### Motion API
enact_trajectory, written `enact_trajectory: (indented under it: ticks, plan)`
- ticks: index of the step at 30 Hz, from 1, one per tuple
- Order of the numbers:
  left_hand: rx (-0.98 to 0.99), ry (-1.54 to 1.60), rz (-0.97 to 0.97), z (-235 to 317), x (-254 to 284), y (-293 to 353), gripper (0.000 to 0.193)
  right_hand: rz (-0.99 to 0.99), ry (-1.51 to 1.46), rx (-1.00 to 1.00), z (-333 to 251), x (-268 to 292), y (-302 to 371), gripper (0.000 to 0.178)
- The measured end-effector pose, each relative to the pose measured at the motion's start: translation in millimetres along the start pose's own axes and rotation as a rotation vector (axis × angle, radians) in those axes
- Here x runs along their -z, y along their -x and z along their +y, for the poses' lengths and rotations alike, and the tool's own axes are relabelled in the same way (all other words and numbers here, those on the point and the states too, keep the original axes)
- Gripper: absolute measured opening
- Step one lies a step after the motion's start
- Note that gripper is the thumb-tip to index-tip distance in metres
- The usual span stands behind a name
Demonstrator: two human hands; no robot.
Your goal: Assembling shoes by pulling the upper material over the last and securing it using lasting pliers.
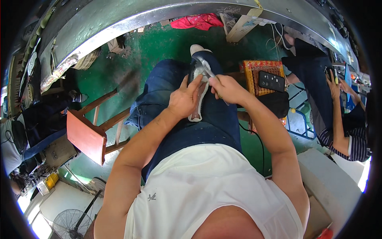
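Note:
A shoe upper on a last (pixel 195 114) lies across my thighs, with its underside up. It shows a brown middle, pale edges and a dark toe end pointing away from me. My left hand (pixel 184 98) grips its left side, with thumb and fingers pressed against the edge near the middle. Closed around metal pincers (pixel 205 66), my right hand (pixel 230 90) rests just right of the shoe. The shiny jaws reach over the toe part, and a thin handle end sticks out below my fist. What the jaws touch is too small to tell.
To the right, a black phone (pixel 271 81) lies on a beaded seat (pixel 252 75) beside a black bag (pixel 274 104). A wooden stool (pixel 86 135) stands left. A metal-edged bench (pixel 151 19) spans the far side. Co-workers sit at both sides; the right one's hands (pixel 336 85) hold something.

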State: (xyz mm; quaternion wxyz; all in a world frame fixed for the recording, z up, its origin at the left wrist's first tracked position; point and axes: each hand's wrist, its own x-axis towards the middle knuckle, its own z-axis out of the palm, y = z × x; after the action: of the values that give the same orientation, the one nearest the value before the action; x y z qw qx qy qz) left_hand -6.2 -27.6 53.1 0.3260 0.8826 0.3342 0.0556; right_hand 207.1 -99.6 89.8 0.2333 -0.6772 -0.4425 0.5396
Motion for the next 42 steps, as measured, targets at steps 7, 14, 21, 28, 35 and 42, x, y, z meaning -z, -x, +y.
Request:
enact_trajectory:
  ticks: [7, 14, 21, 28, 35, 42]
  plan:
    - [0.292, 0.328, 0.119, -9, -21, 13, 0.076, 0.063, 0.47, 0.331, -13, -12, 13, 0.05]
    - [0.259, 0.891, -0.44, -17, 16, 36, 0.105, -0.031, 0.49, 0.115, -29, -11, 40, 0.045]
    - [0.111, 0.642, -0.257, -38, 4, 25, 0.099, 0.039, 0.43, 0.194, 14, -39, 54, 0.041]
    - [0.416, 1.698, -0.238, -36, 23, -5, 0.061, 0.182, -0.54, -0.019, 75, -44, 49, 0.046]
    - [0.25, 1.97, -0.195, 13, 73, -2, 0.069, 0.159, -0.564, -0.069, 75, -43, 47, 0.046]
    - [0.218, 1.735, -0.197, 7, 97, 3, 0.07, 0.182, -0.596, -0.096, 55, -37, 55, 0.045]
